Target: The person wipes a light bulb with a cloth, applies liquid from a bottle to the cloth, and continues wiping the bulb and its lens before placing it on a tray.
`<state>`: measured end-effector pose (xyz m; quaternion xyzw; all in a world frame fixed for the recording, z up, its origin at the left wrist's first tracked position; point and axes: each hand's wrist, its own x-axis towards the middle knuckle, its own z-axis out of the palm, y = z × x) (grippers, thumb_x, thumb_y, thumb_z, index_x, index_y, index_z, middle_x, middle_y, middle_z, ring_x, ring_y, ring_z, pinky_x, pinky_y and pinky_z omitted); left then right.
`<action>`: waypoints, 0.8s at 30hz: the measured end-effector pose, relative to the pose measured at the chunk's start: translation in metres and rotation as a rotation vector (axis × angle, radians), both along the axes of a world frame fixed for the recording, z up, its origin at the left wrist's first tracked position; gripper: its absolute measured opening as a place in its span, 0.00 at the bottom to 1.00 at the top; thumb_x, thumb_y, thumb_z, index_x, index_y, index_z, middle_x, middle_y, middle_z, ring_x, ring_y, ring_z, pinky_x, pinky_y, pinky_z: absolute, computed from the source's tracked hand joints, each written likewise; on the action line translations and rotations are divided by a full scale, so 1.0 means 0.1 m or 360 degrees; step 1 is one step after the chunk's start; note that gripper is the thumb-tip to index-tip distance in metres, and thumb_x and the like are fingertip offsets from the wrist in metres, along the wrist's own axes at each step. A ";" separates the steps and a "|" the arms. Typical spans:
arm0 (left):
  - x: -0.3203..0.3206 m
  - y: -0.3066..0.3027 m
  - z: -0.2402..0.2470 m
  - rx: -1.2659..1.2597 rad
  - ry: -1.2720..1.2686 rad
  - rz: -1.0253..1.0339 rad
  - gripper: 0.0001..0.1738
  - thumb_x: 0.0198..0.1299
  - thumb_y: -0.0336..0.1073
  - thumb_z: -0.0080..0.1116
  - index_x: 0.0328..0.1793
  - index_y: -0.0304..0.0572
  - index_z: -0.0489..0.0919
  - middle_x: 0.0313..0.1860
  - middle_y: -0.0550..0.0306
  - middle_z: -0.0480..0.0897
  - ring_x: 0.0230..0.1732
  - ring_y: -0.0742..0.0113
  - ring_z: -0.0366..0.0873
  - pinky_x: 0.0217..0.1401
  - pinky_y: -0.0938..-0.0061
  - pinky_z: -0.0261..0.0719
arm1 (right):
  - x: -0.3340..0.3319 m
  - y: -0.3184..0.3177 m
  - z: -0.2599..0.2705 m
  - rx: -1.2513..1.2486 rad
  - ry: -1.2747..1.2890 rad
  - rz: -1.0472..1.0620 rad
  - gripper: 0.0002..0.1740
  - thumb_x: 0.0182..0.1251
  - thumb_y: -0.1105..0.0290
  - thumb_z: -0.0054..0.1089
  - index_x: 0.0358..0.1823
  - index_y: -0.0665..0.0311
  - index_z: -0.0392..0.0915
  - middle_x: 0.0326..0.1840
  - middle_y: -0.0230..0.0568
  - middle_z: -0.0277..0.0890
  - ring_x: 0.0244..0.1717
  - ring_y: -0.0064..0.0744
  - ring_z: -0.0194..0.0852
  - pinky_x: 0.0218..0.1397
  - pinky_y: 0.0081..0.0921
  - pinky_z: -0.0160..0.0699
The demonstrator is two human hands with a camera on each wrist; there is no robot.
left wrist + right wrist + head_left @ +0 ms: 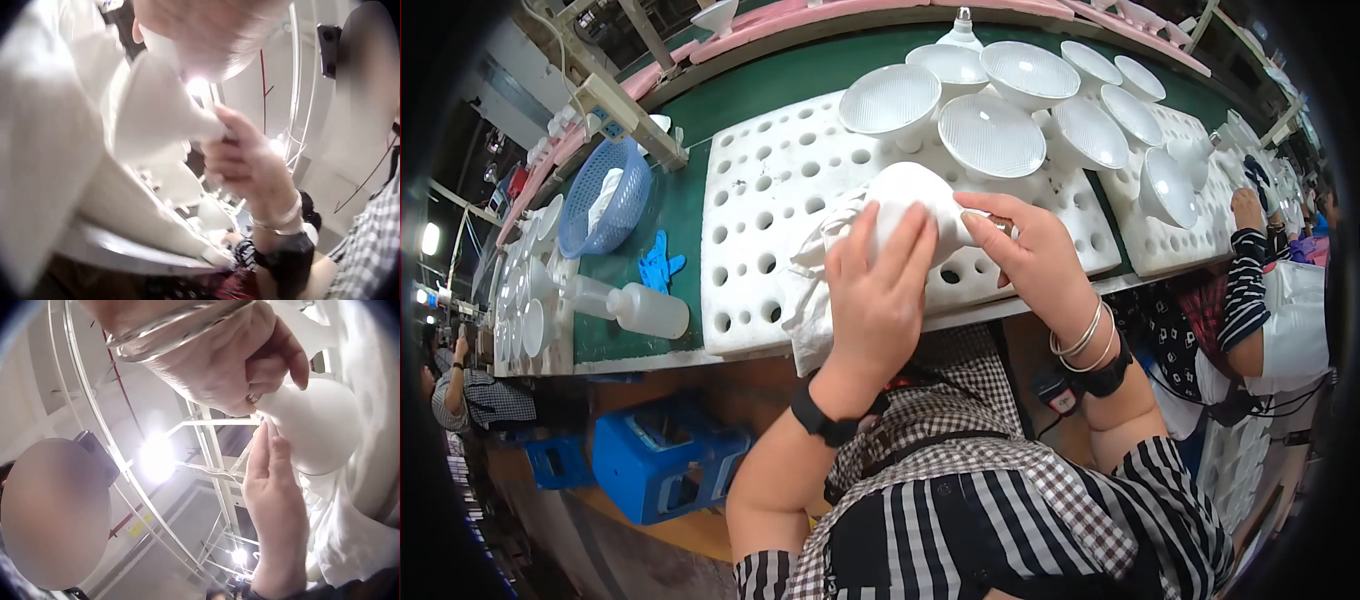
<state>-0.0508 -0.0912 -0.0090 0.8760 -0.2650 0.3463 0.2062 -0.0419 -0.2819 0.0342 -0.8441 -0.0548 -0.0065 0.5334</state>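
A white lamp (322,425) is tilted over the perforated foam board, its narrow end gripped by the curled fingers of the right hand (1040,255). The left hand (878,290) lies against the lamp's white body with its fingers extended, blurred in the head view. A white cloth (812,315) hangs beneath and beside the left hand, around the lamp's lower side. In the right wrist view the left hand (278,500) touches the lamp near its neck. From the left wrist view, the right hand (247,159) holds the neck of the lamp (156,112).
Several reflector lamps (992,135) stand in the foam board (735,200) on the green table. To the left are a blue basket (605,200), a blue glove (660,262) and white bottles (650,311). Blue stools (635,465) stand below; another person's striped sleeve (1245,290) is at right.
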 end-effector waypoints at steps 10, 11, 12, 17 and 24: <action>-0.28 0.23 -0.24 -0.0312 0.0005 -0.0068 0.17 0.59 0.26 0.63 0.56 0.39 0.84 0.62 0.47 0.80 0.68 0.43 0.72 0.68 0.55 0.69 | 0.04 -0.10 -0.04 0.0191 0.0114 -0.0055 0.22 0.72 0.57 0.59 0.58 0.64 0.81 0.26 0.34 0.78 0.23 0.18 0.72 0.26 0.20 0.74; -0.21 0.19 -0.13 -0.0309 -0.0004 -0.0070 0.17 0.59 0.26 0.63 0.56 0.39 0.84 0.62 0.47 0.80 0.68 0.43 0.72 0.68 0.55 0.69 | 0.00 -0.08 -0.01 0.0099 0.0059 -0.0030 0.21 0.72 0.57 0.59 0.58 0.65 0.81 0.26 0.36 0.79 0.23 0.21 0.74 0.28 0.22 0.74; -0.14 0.14 -0.01 -0.0220 0.0073 -0.0099 0.18 0.58 0.26 0.63 0.56 0.40 0.84 0.62 0.48 0.80 0.68 0.43 0.72 0.68 0.56 0.69 | -0.04 -0.07 0.00 0.0004 0.0010 -0.0005 0.21 0.72 0.58 0.59 0.58 0.65 0.81 0.26 0.39 0.80 0.23 0.24 0.75 0.30 0.24 0.75; 0.26 0.15 0.02 -0.0010 0.0017 0.0029 0.18 0.60 0.27 0.62 0.57 0.42 0.84 0.61 0.52 0.82 0.65 0.45 0.74 0.68 0.58 0.70 | 0.00 -0.05 -0.08 -0.0362 -0.0450 -0.0059 0.20 0.69 0.59 0.62 0.56 0.64 0.81 0.28 0.47 0.81 0.26 0.40 0.80 0.33 0.32 0.77; 0.45 0.06 -0.02 -0.0540 0.0196 -0.0072 0.18 0.58 0.29 0.61 0.56 0.43 0.84 0.60 0.53 0.82 0.62 0.44 0.74 0.61 0.56 0.71 | 0.16 -0.10 -0.03 -0.0507 -0.0754 0.0230 0.19 0.65 0.62 0.66 0.53 0.63 0.80 0.28 0.47 0.81 0.27 0.45 0.81 0.32 0.35 0.77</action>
